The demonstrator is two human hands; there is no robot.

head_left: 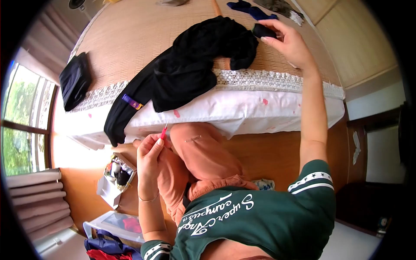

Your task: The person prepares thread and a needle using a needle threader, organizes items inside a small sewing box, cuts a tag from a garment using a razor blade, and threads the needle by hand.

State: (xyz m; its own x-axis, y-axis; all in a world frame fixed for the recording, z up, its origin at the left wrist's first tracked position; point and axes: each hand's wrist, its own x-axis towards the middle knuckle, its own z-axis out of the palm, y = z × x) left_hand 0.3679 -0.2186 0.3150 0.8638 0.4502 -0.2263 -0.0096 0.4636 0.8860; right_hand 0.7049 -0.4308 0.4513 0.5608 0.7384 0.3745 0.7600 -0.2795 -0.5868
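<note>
My left hand is closed around a small red-handled tool with a thin metal tip pointing up, in front of the bed edge. My right hand is raised at the upper right, its thumb and fingers pinching a small black item. Black clothing lies bunched on the bed, one long leg or sleeve hanging over the edge at the left. On that part rests a purple and yellow object. The black item is close to the right end of the clothing.
Folded dark cloth lies on the bed's left side, dark blue cloth at the back. On the floor are an open box of small items, a clear plastic bin and a blue bag. A window is at the left.
</note>
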